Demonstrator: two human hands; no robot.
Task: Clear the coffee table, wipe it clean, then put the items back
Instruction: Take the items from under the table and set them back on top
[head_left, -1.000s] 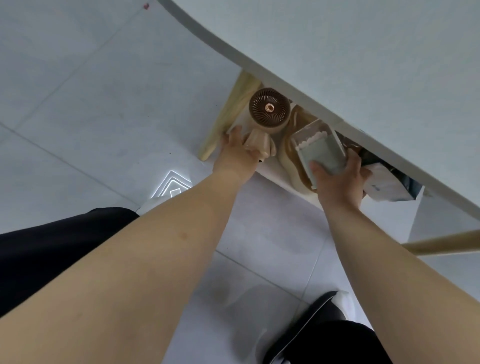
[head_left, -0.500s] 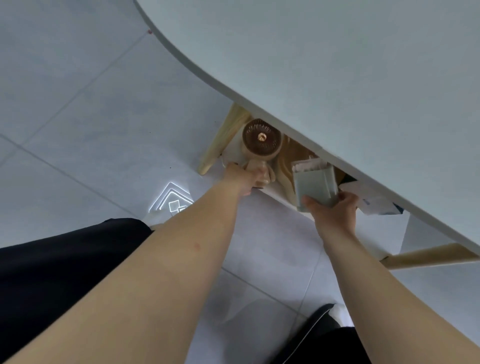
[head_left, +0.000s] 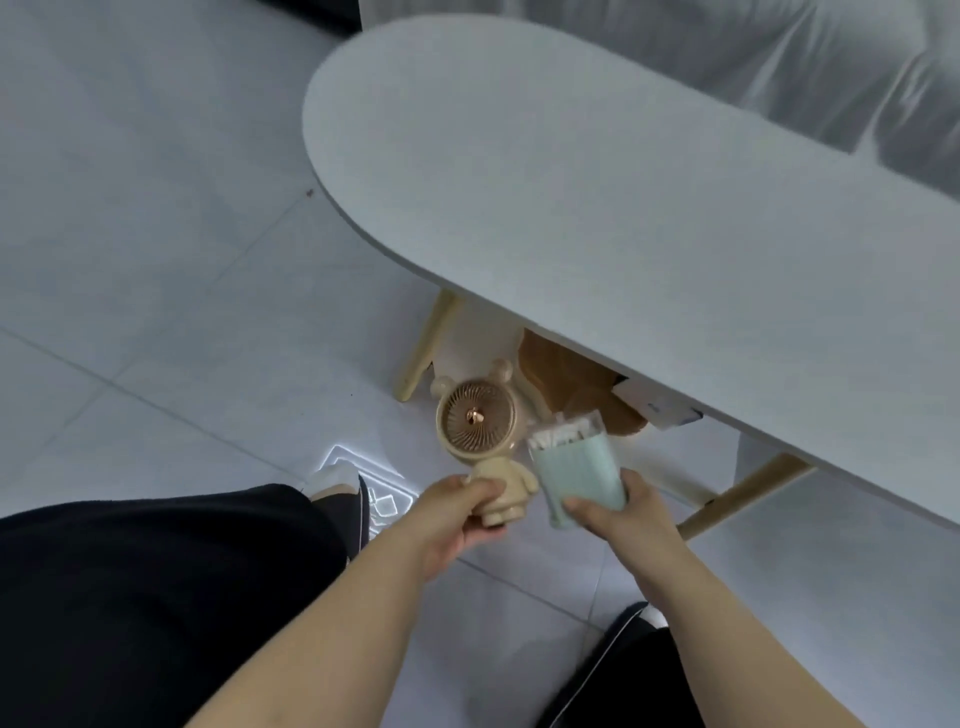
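Note:
A beige bear-shaped desk fan (head_left: 475, 422) with a brown grille is held above the floor, and my left hand (head_left: 460, 514) grips its body from the left. My right hand (head_left: 618, 512) holds a pale green box of cotton swabs (head_left: 576, 470), swab tips showing at its top. Both items are out in front of the grey oval coffee table (head_left: 597, 208), below its near edge. The tabletop is bare.
Under the table, a lower shelf holds a brown object (head_left: 566, 379) and a white packet (head_left: 657, 402). Wooden table legs (head_left: 423, 345) angle to the tiled floor. A sofa with a pale cover (head_left: 779, 57) stands behind the table. My dark-trousered knees (head_left: 156, 571) are at the bottom.
Both hands have drawn back from under the table, bringing the fan and the swab box out from the lower shelf. The view has pulled up, showing the whole near tabletop.

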